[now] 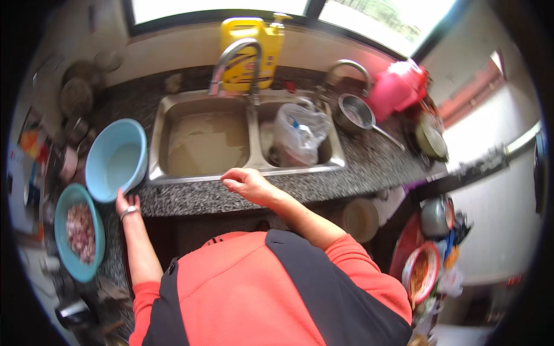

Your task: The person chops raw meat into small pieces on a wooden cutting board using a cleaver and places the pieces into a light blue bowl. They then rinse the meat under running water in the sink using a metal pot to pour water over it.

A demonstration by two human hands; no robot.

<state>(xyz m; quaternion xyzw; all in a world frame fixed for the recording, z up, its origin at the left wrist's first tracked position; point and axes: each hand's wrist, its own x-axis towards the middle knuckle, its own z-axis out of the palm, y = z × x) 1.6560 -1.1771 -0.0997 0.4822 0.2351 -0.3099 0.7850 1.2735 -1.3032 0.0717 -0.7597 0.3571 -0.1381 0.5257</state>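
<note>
My left hand (127, 204) is at the near rim of a light blue plastic basin (96, 162), its thumb against the rim and its fingers along the outer wall. The basin stands on the counter left of the sink and looks bare inside. My right hand (246, 183) hovers by the front edge of the steel double sink (200, 178), fingers curled in and no object visible in them. Cloudy, brownish water (212, 147) covers the floor of the left bowl. A translucent plastic bag (301, 134) with unclear contents sits in the right bowl.
Left of me, a teal basin (98, 233) holds pinkish chopped pieces, perhaps meat. Behind the sink rise a curved faucet (236, 46) and a yellow jug (270, 56). A saucepan (352, 114) and a pink container (391, 93) stand right. A red-rimmed bowl (407, 270) holds reddish food.
</note>
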